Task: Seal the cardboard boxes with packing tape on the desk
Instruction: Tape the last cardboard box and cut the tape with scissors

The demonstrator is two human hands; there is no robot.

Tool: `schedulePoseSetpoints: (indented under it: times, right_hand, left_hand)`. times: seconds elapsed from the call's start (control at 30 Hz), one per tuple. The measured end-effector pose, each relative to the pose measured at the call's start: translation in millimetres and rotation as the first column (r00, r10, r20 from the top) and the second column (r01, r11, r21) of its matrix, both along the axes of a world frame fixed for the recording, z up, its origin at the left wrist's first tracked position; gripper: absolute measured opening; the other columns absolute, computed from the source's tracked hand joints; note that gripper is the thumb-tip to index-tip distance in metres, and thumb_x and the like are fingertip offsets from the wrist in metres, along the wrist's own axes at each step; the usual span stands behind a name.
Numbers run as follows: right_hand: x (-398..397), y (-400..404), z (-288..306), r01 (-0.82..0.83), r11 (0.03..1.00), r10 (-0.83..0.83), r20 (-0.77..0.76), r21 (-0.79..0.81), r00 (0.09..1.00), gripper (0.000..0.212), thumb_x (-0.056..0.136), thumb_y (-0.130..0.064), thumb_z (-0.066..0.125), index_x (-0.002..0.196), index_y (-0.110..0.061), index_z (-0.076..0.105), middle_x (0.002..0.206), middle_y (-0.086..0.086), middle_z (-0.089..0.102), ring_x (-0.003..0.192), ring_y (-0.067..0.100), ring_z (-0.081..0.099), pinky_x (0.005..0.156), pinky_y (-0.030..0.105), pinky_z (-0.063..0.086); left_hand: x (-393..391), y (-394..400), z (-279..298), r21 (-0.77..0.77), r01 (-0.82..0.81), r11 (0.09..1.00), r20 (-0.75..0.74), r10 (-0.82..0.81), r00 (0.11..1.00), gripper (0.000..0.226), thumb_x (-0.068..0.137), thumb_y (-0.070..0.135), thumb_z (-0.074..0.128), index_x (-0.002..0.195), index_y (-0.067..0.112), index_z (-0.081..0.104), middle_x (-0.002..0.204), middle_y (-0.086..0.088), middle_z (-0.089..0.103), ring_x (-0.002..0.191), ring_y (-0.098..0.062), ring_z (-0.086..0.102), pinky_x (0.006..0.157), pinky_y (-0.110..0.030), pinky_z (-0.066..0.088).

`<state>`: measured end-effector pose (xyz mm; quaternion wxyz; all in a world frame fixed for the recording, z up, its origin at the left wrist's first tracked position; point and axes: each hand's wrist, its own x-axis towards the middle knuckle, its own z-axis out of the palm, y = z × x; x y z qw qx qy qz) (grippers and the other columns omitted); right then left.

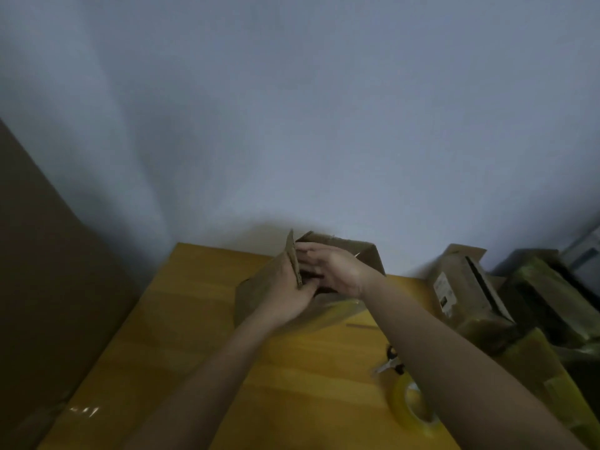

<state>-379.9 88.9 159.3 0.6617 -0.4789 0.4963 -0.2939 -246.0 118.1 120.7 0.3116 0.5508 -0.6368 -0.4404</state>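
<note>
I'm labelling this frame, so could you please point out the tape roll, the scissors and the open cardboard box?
tape roll (pixel 409 405), head view, on its near rim.
scissors (pixel 389 365), head view, on the blades.
open cardboard box (pixel 370 254), head view, on its far right wall.

Scissors (pixel 389 363) on the yellow desk (pixel 181 336), grey-white wall (pixel 292 125) behind.

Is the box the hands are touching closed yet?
Not yet. One flap of the cardboard box stands up beside the left hand.
</note>
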Motion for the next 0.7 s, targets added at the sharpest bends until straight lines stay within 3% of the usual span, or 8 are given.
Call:
schedulePoseSetpoints:
  times: [0.1, 0.17, 0.23, 0.3, 0.37, 0.43, 0.57, 0.7]
  right_hand:
    - [8.5, -4.7, -7.4, -0.057, 0.98, -0.006, -0.312, -0.192, 0.95, 0.033, 0.104, -0.01, 0.037, 0.121, -0.021, 0.063, 0.129, -0.002, 0.061, 0.127, 0.017, 0.05, 0.109, 0.036, 0.039]
    - [3.3, -9.7, -19.5, -0.103, 0.909, -0.142, -0.533, -0.404, 0.834, 0.031, 0.103, -0.011, 0.04, 0.119, -0.018, 0.066, 0.123, 0.003, 0.065, 0.119, 0.024, 0.057, 0.102, 0.034, 0.045]
    - [-9.8, -10.7, -37.2, -0.015, 0.871, -0.293, -0.544, -0.491, 0.786, 0.027, 0.102, -0.016, 0.045, 0.117, -0.02, 0.067, 0.119, 0.002, 0.066, 0.114, 0.028, 0.058, 0.097, 0.037, 0.047]
    - [-23.8, -10.4, -57.6, 0.047, 0.839, -0.406, -0.567, -0.542, 0.716, 0.026, 0.101, -0.032, 0.05, 0.123, -0.027, 0.063, 0.135, 0.001, 0.054, 0.132, 0.025, 0.043, 0.108, 0.037, 0.036]
    - [-28.8, -8.4, -70.5, -0.06, 0.876, -0.333, -0.69, -0.479, 0.643, 0.046, 0.094, -0.062, 0.045, 0.133, -0.039, 0.054, 0.153, -0.007, 0.032, 0.146, 0.02, 0.013, 0.118, 0.044, 0.015]
    - [-25.8, -11.9, -76.7, -0.223, 0.89, -0.208, -0.789, -0.398, 0.578, 0.063, 0.082, -0.077, 0.046, 0.133, -0.041, 0.053, 0.153, -0.013, 0.025, 0.146, 0.013, 0.002, 0.119, 0.046, 0.003]
    - [-10.8, -20.8, -76.2, -0.455, 0.722, -0.244, -0.806, -0.522, 0.539, 0.034, 0.088, -0.04, 0.067, 0.105, -0.011, 0.073, 0.145, 0.003, 0.047, 0.142, 0.024, 0.024, 0.112, 0.051, 0.031]
    - [1.6, -5.2, -68.0, -0.391, 0.453, -0.588, -0.598, -0.801, 0.545, 0.011, 0.084, -0.019, 0.075, 0.087, -0.009, 0.073, 0.135, 0.016, 0.053, 0.133, 0.035, 0.038, 0.107, 0.045, 0.039]
  left_hand:
    - [22.9, -8.9, -1.1, 0.082, -0.062, 0.995, -0.024, 0.064, 0.998, 0.051, 0.098, 0.005, 0.038, 0.145, 0.024, 0.031, 0.125, 0.001, 0.052, 0.104, -0.013, 0.055, 0.086, -0.028, 0.047]
    - [44.1, -15.8, -6.4, 0.099, -0.14, 0.985, -0.014, 0.143, 0.99, 0.052, 0.1, 0.007, 0.035, 0.148, 0.027, 0.026, 0.112, 0.008, 0.053, 0.082, -0.006, 0.054, 0.067, -0.025, 0.05]
    - [66.5, -23.6, -9.7, 0.13, -0.221, 0.967, -0.007, 0.224, 0.975, 0.055, 0.103, 0.011, 0.034, 0.152, 0.031, 0.018, 0.111, 0.018, 0.048, 0.072, -0.004, 0.049, 0.058, -0.021, 0.043]
    - [85.4, -32.3, -12.0, 0.15, -0.222, 0.963, -0.011, 0.227, 0.974, 0.056, 0.103, 0.011, 0.033, 0.152, 0.032, 0.017, 0.131, 0.008, 0.045, 0.078, -0.002, 0.048, 0.065, -0.022, 0.044]
    - [99.4, -38.6, -11.7, 0.16, -0.21, 0.964, -0.012, 0.214, 0.977, 0.055, 0.103, 0.01, 0.033, 0.151, 0.033, 0.022, 0.142, 0.001, 0.043, 0.109, -0.013, 0.053, 0.088, -0.035, 0.048]
    - [111.7, -43.6, -14.6, 0.183, -0.249, 0.951, 0.002, 0.252, 0.968, 0.053, 0.102, 0.01, 0.036, 0.151, 0.031, 0.026, 0.143, -0.002, 0.044, 0.127, -0.024, 0.046, 0.101, -0.046, 0.045]
    - [133.0, -48.8, -18.0, 0.167, -0.318, 0.933, 0.078, 0.309, 0.948, 0.038, 0.1, 0.014, 0.042, 0.136, 0.027, 0.046, 0.122, 0.0, 0.058, 0.104, -0.018, 0.056, 0.085, -0.042, 0.053]
    - [144.3, -56.0, -10.5, 0.139, -0.292, 0.946, 0.094, 0.28, 0.955, 0.021, 0.101, 0.017, 0.044, 0.112, 0.027, 0.059, 0.1, 0.002, 0.065, 0.09, -0.018, 0.062, 0.076, -0.039, 0.054]
